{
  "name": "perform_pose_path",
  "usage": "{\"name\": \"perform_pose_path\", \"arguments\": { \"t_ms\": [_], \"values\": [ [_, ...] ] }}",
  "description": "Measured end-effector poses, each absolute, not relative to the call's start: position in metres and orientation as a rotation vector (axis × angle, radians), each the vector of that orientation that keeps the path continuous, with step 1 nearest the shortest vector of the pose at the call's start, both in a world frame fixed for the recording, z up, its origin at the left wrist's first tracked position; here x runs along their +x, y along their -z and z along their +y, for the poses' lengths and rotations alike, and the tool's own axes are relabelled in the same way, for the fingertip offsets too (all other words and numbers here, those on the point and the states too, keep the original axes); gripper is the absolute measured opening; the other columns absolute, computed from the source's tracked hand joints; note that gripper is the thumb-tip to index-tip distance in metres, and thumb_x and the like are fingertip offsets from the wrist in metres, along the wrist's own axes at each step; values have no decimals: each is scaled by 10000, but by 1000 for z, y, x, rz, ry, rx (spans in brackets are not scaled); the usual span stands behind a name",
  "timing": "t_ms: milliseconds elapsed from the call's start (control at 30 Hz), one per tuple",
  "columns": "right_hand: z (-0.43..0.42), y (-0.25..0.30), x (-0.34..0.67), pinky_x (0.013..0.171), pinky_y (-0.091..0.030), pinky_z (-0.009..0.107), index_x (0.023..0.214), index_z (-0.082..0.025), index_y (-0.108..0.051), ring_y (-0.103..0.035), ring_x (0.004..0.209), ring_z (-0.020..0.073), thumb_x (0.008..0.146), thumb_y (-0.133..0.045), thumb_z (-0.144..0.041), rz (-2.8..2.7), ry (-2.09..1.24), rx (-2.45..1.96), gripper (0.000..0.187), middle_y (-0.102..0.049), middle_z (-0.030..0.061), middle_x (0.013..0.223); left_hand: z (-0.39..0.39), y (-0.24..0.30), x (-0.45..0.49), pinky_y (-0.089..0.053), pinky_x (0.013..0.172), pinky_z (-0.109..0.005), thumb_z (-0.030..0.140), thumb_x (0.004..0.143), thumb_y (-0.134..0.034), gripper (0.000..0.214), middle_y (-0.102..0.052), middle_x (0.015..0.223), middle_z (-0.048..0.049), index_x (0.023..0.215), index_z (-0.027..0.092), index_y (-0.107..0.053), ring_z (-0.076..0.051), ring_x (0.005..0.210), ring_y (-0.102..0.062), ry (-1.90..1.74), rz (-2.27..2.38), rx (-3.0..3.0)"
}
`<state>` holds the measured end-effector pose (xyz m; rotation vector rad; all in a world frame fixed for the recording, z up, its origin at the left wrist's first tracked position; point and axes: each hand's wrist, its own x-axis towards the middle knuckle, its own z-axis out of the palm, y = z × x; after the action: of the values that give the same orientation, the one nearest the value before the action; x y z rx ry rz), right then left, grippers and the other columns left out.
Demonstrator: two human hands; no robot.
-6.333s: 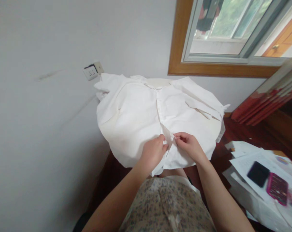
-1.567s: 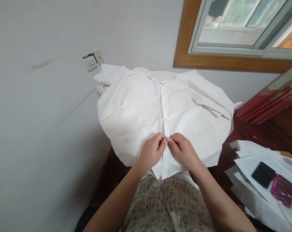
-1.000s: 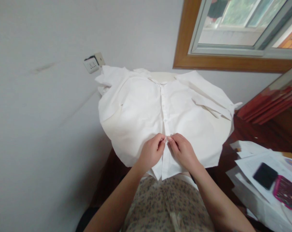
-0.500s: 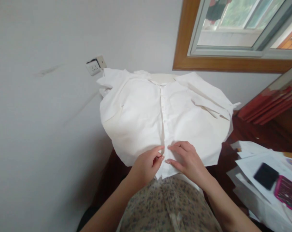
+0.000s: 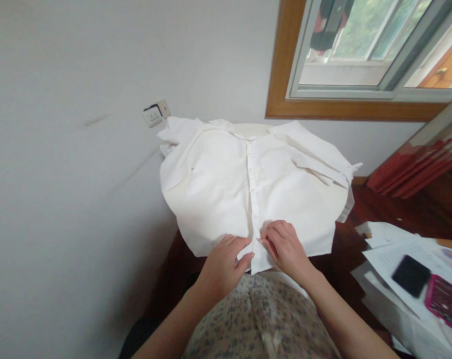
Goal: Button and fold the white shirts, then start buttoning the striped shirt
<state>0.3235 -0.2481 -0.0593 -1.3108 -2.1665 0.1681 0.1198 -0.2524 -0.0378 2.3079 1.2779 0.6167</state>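
A white button-front shirt (image 5: 214, 184) lies spread out, its front facing up and its button strip running down the middle towards me. My left hand (image 5: 227, 259) rests on the lower left front beside the strip, thumb and forefinger apart with cloth showing between them. Just across the strip, my right hand (image 5: 283, 247) has its thumb and fingers pinched together on the strip's edge near the hem. Small buttons show along the strip above my hands. The hem's lower corner hangs by my patterned clothing (image 5: 255, 314).
A round-edged pale surface (image 5: 251, 130) shows under the shirt at the collar. White wall with a socket (image 5: 153, 115) stands left and behind. A wood-framed window (image 5: 353, 108) and red-white curtain (image 5: 408, 162) are right. Papers (image 5: 382, 254), a black phone (image 5: 411, 275) and a pink-edged phone (image 5: 444, 301) lie lower right.
My left thumb and forefinger have spread apart from their pinch at the strip. My right fingers have closed together on the strip's edge. The view has shifted slightly.
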Motion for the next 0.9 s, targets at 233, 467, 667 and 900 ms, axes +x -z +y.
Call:
{"name": "perform_pose_path", "arguments": {
  "t_ms": [233, 467, 667, 900],
  "values": [
    [-265, 63, 337, 950, -410, 443, 1214, -218, -573, -500, 1148, 276, 831, -657, -476, -2296, -184, -1085, 468, -587, 125, 1210, -257, 43, 113, -485, 880, -375, 202, 910, -470, 256, -669, 990, -90, 1110, 155, -622, -213, 944, -594, -740, 1247, 2319],
    [-255, 79, 345, 880, -441, 412, 996, -258, -706, -572, 1027, 224, 895, -595, -260, -2186, -105, -1075, 151, -666, 69, 1059, -257, 37, 110, -477, 855, -368, 235, 914, -489, 221, -651, 911, -79, 1053, 153, -641, -203, 888, -586, -746, 1244, 2321],
    [-254, 57, 355, 854, -491, 399, 1028, -275, -721, -625, 969, 204, 930, -546, -317, -2112, -334, -983, 205, -707, 57, 1007, -261, 26, 115, -456, 818, -348, 220, 910, -491, 181, -644, 869, -67, 968, 176, -657, -195, 872, -557, -803, 1174, 2369],
    [-259, 36, 362, 830, -529, 372, 949, -247, -723, -656, 931, 210, 944, -509, -294, -1677, -508, -1147, 219, -722, 62, 958, -269, 27, 134, -448, 900, -341, 256, 900, -531, 210, -683, 981, -57, 1052, 233, -674, -197, 970, -588, -519, 716, 2428]
  ]
}}
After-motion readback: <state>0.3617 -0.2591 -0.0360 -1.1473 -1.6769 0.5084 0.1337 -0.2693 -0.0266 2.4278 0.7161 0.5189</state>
